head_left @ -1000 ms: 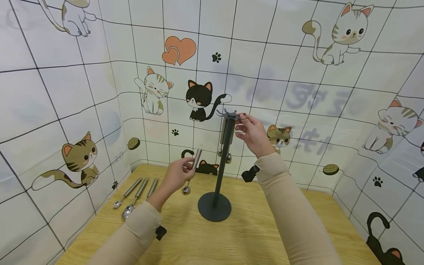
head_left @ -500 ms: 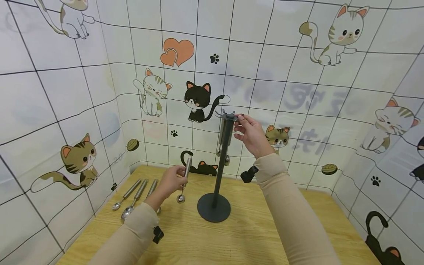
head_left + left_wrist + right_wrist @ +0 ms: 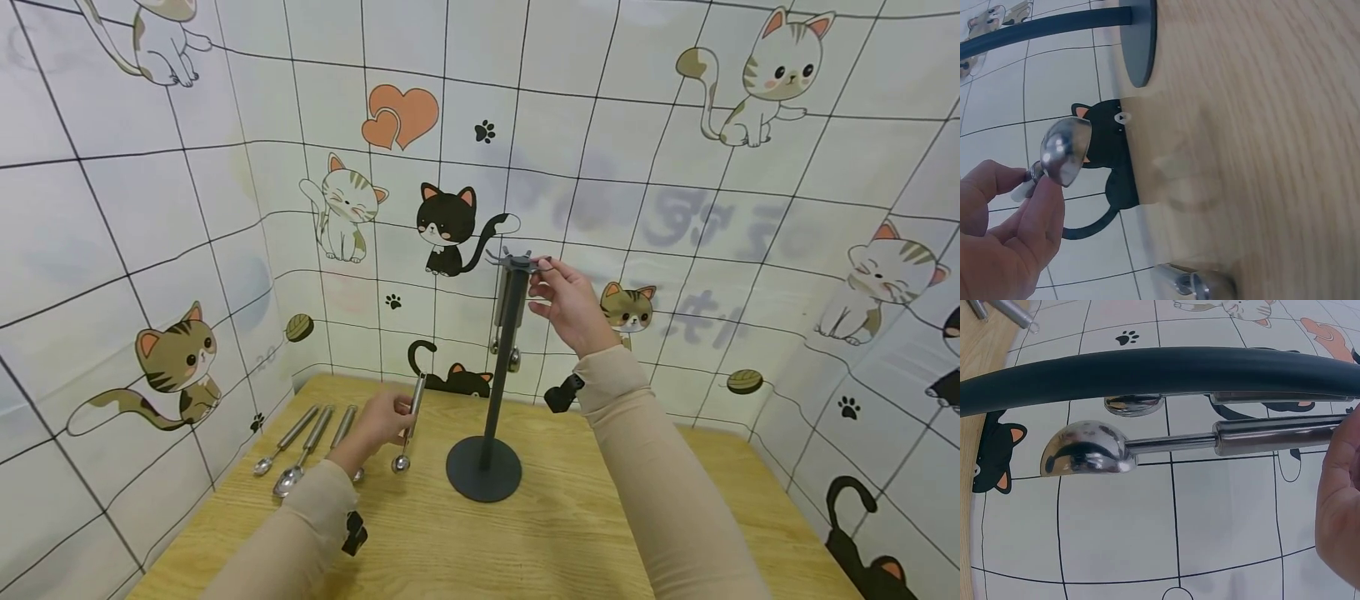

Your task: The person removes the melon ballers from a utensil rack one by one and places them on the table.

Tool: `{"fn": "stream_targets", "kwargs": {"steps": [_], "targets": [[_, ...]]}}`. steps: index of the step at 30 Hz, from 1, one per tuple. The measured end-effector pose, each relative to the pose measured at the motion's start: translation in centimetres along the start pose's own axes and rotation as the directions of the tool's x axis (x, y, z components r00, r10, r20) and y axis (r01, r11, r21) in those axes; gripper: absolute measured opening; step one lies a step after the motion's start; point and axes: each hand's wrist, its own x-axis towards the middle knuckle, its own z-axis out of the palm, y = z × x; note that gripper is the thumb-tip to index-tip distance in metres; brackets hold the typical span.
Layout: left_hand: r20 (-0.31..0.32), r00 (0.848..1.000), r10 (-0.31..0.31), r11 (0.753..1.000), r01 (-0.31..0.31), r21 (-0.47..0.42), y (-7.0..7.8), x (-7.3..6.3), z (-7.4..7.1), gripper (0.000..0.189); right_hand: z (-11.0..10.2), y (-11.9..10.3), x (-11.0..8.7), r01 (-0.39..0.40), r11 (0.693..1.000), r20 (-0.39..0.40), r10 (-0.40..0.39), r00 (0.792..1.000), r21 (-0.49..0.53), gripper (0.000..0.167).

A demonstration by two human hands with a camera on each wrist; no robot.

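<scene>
Above table (image 3: 465,550), left hand (image 3: 378,422) holding scoop (image 3: 1065,152), right hand (image 3: 572,307) pinching stand (image 3: 501,375)

Looks like a screened-off nook — cartoon-cat sheeting (image 3: 585,142) on 3 sides of a wood-grain table (image 3: 480,550).

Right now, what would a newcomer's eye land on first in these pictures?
Probably the dark stand, upright near the middle of the wooden table, with metal scoops hanging from its top. Next, the left hand holding another scoop to the stand's left, while the right hand touches the stand's top. Cartoon cats dot the white wall behind.
</scene>
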Motion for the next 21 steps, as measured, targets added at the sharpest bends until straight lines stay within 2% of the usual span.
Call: {"fn": "stream_targets", "kwargs": {"steps": [12, 21], "targets": [[-0.012, 0.997, -0.079, 0.996, 0.079, 0.032, -3.3, 1.0, -0.3, 0.048, 0.1, -0.1, -0.1, -0.013, 1.000, -0.021, 0.013, 1.000, -0.007, 0.020], [-0.008, 0.995, -0.099, 0.993, 0.100, 0.062, -4.2, 1.3, -0.7, 0.055, 0.1, -0.1, -0.1, -0.009, 1.000, -0.010, 0.009, 1.000, -0.003, 0.021]]}}
